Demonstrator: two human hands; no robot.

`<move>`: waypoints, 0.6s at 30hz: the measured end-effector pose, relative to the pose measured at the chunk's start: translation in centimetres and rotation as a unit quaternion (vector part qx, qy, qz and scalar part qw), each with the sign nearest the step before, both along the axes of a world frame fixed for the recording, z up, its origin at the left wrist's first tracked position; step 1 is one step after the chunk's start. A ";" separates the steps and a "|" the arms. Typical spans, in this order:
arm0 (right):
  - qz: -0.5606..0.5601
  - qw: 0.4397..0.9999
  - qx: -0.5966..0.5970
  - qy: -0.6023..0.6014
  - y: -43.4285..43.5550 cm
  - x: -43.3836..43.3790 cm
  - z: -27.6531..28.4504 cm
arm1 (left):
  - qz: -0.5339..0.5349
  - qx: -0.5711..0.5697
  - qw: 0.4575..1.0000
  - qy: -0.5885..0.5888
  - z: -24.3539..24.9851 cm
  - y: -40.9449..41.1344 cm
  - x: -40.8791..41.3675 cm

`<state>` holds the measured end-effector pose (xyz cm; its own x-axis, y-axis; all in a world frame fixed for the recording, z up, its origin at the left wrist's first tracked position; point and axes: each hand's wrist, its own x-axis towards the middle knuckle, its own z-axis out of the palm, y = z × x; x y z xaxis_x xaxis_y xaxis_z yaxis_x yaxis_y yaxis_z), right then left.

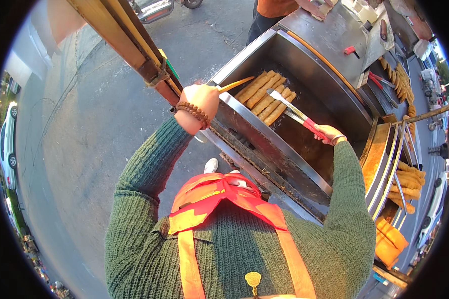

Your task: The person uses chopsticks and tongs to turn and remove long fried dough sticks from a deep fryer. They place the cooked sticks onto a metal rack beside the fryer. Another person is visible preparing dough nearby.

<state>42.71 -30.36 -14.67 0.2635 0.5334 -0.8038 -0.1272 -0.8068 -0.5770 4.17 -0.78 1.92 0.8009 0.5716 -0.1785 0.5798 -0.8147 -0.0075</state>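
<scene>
My left hand (200,102), with a beaded bracelet at the wrist, is closed around a wooden stick (237,85) over the near left rim of a steel frying vat (280,144). The stick's tip reaches the left end of several golden fried dough sticks (263,93), which lie side by side in the dark oil (307,144). In my right hand (327,133) are metal tongs (293,109) with red grips. Their jaws are apart and extend over the right part of the dough sticks; whether they touch them I cannot tell.
Beyond the vat, a person in orange (275,7) works at a steel worktop (318,41) holding a red-handled tool (350,50). At right, racks carry fried dough (406,183), and more red-handled tongs (378,80) lie farther back. A wooden post (134,48) stands at left.
</scene>
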 end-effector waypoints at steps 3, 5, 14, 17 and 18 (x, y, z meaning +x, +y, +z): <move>-0.030 0.999 -0.009 -0.004 0.3 -0.7 -0.8 | 0.005 -0.006 1.000 -0.019 -1.1 -0.5 1.7; -0.035 0.999 0.003 0.005 0.5 -0.8 -1.5 | 0.006 -0.017 1.000 -0.015 -1.2 -0.8 2.6; -0.042 0.999 0.033 -0.005 5.1 -3.1 -3.3 | -0.025 -0.036 0.997 0.057 -0.8 -1.6 3.7; -0.055 0.997 0.053 0.017 7.0 -3.7 -3.9 | -0.034 -0.035 0.997 0.060 -0.9 -1.1 3.5; -0.052 0.997 0.050 0.013 7.9 -4.0 -4.0 | -0.033 -0.034 0.997 0.059 -0.9 -1.0 3.4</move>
